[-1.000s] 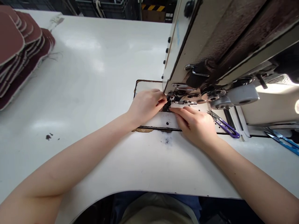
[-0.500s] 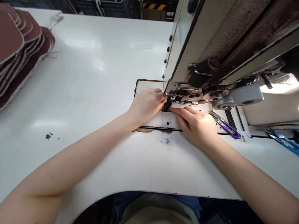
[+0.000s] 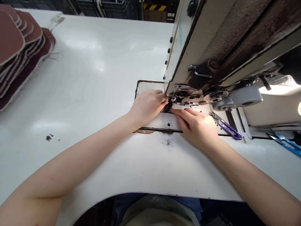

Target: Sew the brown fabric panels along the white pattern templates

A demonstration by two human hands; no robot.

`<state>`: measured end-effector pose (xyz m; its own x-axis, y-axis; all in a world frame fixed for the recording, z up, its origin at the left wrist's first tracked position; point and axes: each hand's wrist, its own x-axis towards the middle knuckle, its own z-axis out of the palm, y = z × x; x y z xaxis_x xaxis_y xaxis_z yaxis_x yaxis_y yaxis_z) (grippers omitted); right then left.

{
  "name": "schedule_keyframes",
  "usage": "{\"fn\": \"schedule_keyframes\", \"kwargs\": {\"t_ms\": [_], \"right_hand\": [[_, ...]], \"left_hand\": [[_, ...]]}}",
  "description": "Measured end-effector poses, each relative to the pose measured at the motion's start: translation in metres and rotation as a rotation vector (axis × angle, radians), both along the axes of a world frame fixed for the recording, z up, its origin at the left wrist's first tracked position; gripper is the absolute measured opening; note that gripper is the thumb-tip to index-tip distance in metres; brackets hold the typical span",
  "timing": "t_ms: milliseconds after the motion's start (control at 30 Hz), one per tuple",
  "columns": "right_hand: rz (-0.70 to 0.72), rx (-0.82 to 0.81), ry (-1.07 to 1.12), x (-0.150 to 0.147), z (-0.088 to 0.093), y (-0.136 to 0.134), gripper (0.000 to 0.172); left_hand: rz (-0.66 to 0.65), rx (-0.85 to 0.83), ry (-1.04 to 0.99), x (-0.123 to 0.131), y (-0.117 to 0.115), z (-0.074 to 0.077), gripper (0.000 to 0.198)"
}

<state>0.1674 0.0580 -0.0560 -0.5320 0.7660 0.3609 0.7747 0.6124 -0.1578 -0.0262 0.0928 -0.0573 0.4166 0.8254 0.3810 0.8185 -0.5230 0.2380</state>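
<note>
"Doing what with the left hand?"

"Holding it over the bed plate, just left of the presser foot, and curling the fingers in toward the thumb. Being unable to tell whether gripping anything small at the hidden fingertips."

"And with the right hand?"

"Reaching in across the bed plate's near edge, bending the fingers loosely and pointing the index finger at the dark slot below the presser foot. Being unable to tell, here too, about any grip."

"Working where on the tabletop?"

"Working at the sewing machine, between the curved near edge and the far edge."

"Noticing any containers?"

"Seeing dark grey crates beyond the far edge, finding the contents too dark to tell. Spotting a pale strap there, in or against them. Seeing also, farther right, a brown box with yellow-and-black tape."

"And lying about?"

"Seeing purple snips at the bed plate's right end, near the right hand; blue snips farther right, toward the near edge; stacked maroon pieces well apart at left, toward the far edge."
</note>
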Motion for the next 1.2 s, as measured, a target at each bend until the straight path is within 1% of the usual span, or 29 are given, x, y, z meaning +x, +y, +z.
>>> {"fn": "schedule_keyframes", "kwargs": {"t_ms": [233, 367, 433, 633, 767, 900, 1067, 1200], "right_hand": [[-0.004, -0.023, -0.016, 0.001, -0.001, 0.0, 0.033], [0.001, -0.013, 0.008, 0.0, -0.001, 0.0, 0.032], [-0.017, -0.035, 0.034, 0.0, 0.0, 0.0, 0.031], [-0.148, -0.244, 0.185, -0.001, 0.002, 0.006, 0.026], [-0.275, -0.383, 0.247, -0.005, 0.005, 0.012, 0.016], [-0.391, -0.471, 0.224, -0.016, 0.013, 0.015, 0.027], [-0.477, -0.462, 0.183, -0.031, 0.017, 0.017, 0.036], [-0.541, -0.433, 0.199, -0.039, 0.013, 0.018, 0.033]], "left_hand": [[0.011, 0.009, -0.004, 0.001, 0.001, -0.001, 0.024], [0.014, 0.007, 0.018, 0.002, 0.001, -0.001, 0.023], [0.021, 0.016, 0.037, 0.002, 0.001, -0.001, 0.023], [0.002, -0.001, 0.053, 0.002, 0.002, -0.001, 0.023], [-0.005, 0.015, 0.067, 0.003, 0.002, 0.0, 0.024], [0.003, 0.007, 0.125, 0.004, 0.001, 0.001, 0.02], [-0.031, -0.005, 0.152, 0.006, -0.002, 0.004, 0.021], [-0.025, -0.025, 0.195, 0.006, -0.002, 0.007, 0.019]]}}
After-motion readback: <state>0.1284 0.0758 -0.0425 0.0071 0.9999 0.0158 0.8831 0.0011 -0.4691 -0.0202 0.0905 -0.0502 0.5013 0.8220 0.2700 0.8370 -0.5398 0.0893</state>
